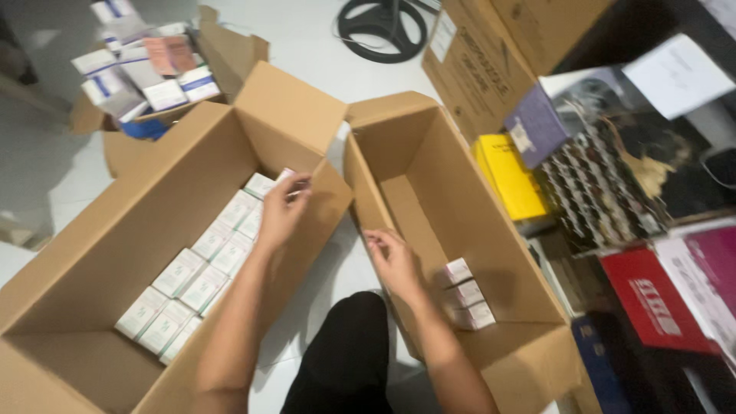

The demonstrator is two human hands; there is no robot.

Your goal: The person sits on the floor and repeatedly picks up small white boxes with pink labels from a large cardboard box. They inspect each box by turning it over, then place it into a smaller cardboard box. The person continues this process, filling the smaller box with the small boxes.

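The left hand's fingers (295,188) are pinched closed on a small white carton (285,175), held just above the far end of the rows of white cartons (203,264) packed in the large cardboard box (100,253) on the left. The right hand (392,257) hovers with fingers loosely curled and empty over the near wall of the second cardboard box (429,192), whose three stacked cartons (466,295) lie just right of it. The rows run diagonally away from the person. Both boxes sit on the pale floor (322,38).
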